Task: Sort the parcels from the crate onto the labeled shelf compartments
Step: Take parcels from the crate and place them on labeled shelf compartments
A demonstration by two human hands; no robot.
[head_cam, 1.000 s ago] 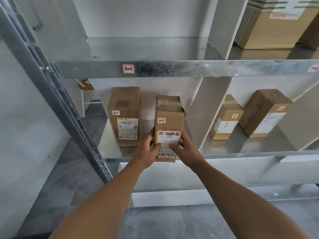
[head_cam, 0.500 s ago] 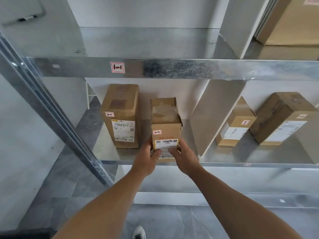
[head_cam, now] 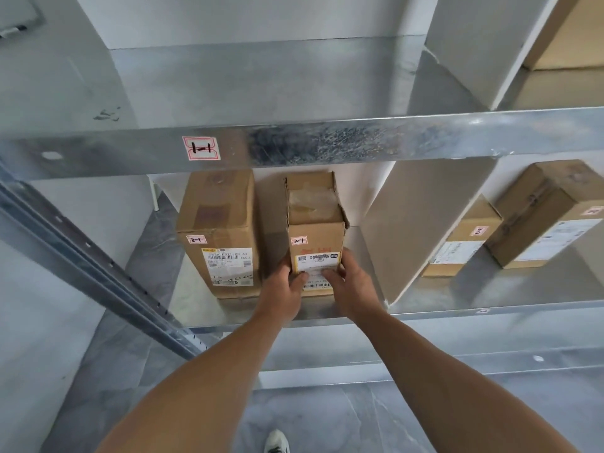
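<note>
tall brown cardboard parcel is stood on the grey metal shelf beside a larger brown carton | left hand and right hand are clamped on its lower sides | judged light, stiff, best gripped low

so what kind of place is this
Probably a parcel sorting storeroom: metal shelving with a handwritten compartment label, a shelved parcel bearing a barcode sticker, and a second parcel gripped by the left hand and right hand.

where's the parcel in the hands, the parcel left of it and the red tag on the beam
held parcel (head_cam: 312,204), head view, taped top
left parcel (head_cam: 217,201), head view, top face
red tag (head_cam: 201,148), head view, its middle
</note>
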